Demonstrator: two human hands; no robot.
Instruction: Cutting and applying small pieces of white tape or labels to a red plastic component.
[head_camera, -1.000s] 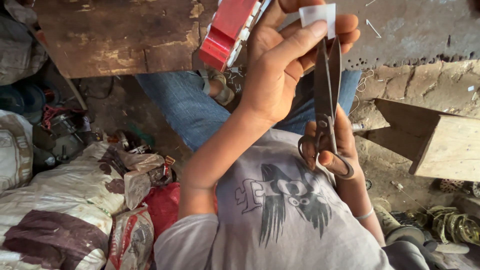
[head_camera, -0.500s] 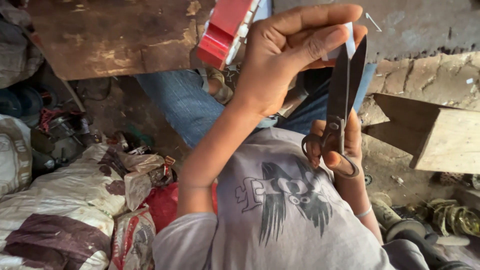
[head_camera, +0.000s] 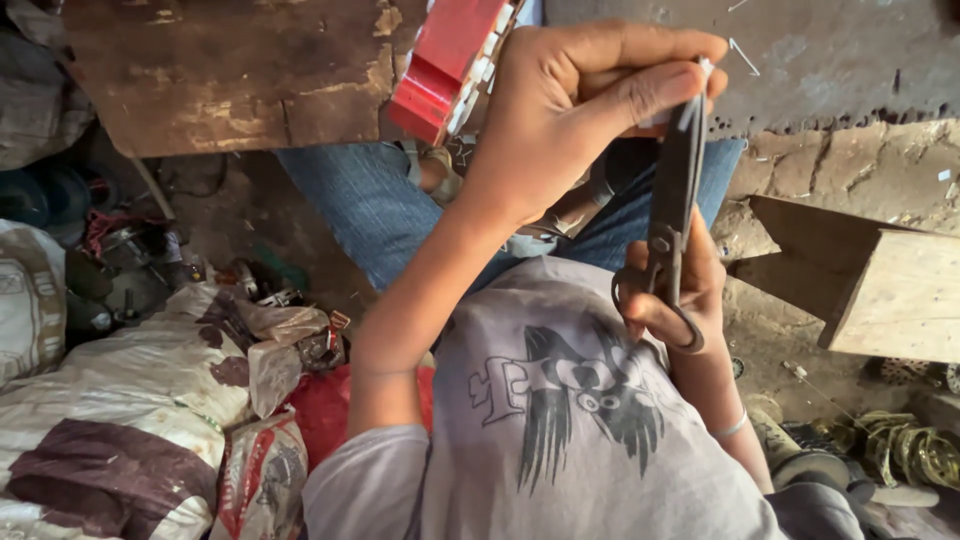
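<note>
A person's right hand (head_camera: 675, 285) grips dark, heavy-looking metal shears (head_camera: 675, 190) by the loop handles, blades nearly shut, while the left hand (head_camera: 570, 110) pinches a small, light, probably flimsy white strip (head_camera: 706, 68).

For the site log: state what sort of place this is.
Likely a small, cluttered informal workshop. A worn wooden workbench sits above a dirt floor, stuffed sacks and metal parts lie around, and the right hand works dark metal shears.
</note>
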